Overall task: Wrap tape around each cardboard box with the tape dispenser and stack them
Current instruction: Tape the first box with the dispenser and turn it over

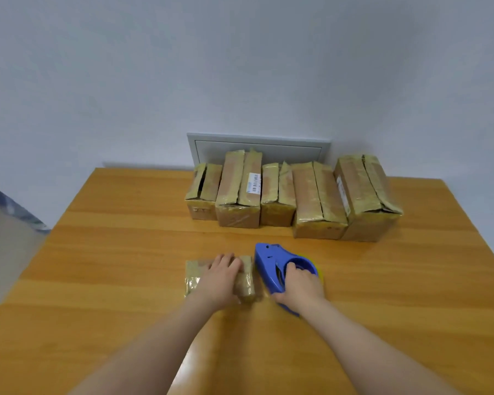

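A small flat cardboard box (193, 273), wrapped in shiny yellowish tape, lies on the orange-brown wooden bench (126, 252), a little toward the near edge and close to the middle of its width. The left hand (223, 280) rests palm-down on top of it, fingers laid fairly straight across the lid toward the box's far edge, covering most of the middle; only the box's left and right ends show.

Just beside the box on its right is a blue plastic tape dispenser (268, 263), its pointed nose aimed at the bench's far edge. The right hand (300, 286) grips it, fingers curled into the round opening of the body and thumb down along the left side. A sliver of a yellow tape roll (322, 273) shows at the dispenser's right rim. Whether the dispenser touches the box cannot be told.

Along the far edge, right of centre, a row of five larger cardboard boxes (277, 201) stands side by side, all banded with the same yellowish tape; the second from the left bears a white barcode label (253, 182). Behind them a grey framed panel (257, 146) is set in the pale wall. At the left edge of the view is a piece of grey fabric with blue marks (9, 218).
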